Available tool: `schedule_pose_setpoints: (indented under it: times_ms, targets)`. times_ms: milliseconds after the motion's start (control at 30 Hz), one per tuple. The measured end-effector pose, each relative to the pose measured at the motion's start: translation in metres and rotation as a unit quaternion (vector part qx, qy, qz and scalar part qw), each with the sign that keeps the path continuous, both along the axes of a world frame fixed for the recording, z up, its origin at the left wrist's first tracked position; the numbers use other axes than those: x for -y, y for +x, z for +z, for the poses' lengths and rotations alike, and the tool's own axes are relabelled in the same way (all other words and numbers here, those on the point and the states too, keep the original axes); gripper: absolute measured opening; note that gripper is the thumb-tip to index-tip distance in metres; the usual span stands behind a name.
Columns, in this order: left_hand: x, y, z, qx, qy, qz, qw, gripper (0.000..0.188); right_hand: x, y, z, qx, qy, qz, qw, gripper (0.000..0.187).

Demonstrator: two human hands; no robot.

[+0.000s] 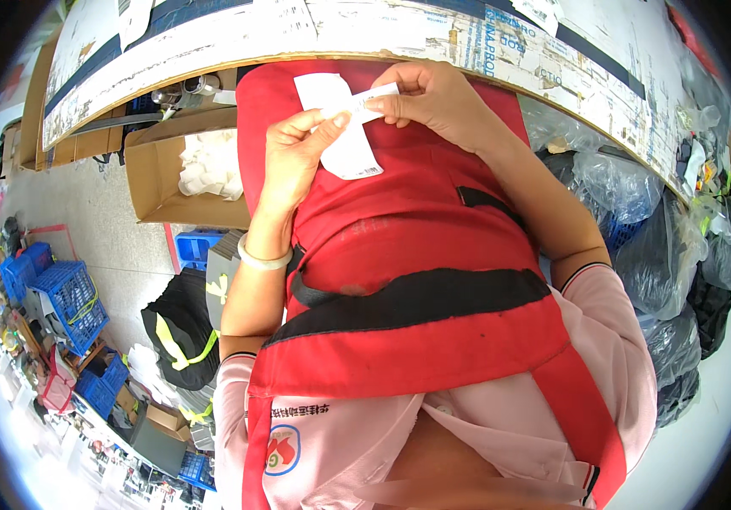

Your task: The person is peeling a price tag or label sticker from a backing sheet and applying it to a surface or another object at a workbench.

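Over the lap of my red apron, both hands meet at some white paper. My left hand, with a pale bangle on its wrist, pinches a long white paper strip between thumb and fingers. The strip hangs down onto the apron and its upper end sticks out above the hand. A small white label with faint dark print crosses the strip, its outer end pinched by my right hand. Whether the label is still joined to the strip cannot be made out.
A worn, cardboard-covered tabletop runs across just beyond my hands. Below its left part stands an open cardboard box with crumpled white paper. Blue plastic crates and a black bundle lie left; clear plastic bags crowd the right.
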State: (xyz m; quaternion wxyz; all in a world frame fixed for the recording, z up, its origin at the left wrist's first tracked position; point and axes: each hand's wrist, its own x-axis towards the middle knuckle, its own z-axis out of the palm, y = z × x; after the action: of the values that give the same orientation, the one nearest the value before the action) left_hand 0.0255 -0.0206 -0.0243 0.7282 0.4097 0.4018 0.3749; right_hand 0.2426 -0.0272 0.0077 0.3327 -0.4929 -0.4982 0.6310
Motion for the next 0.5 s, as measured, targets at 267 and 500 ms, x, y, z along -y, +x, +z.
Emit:
schedule_pose_setpoints:
  times_ms: [267, 500]
  targets:
    - [-0.003, 0.005, -0.001, 0.012, -0.046, 0.004, 0.999, 0.022, 0.002, 0.018, 0.006, 0.023, 0.004, -0.066, 0.998, 0.020]
    - [0.002, -0.008, 0.012, 0.043, -0.024, -0.074, 0.996, 0.028, -0.034, 0.165, -0.006, 0.177, 0.145, -0.327, 0.917, 0.020]
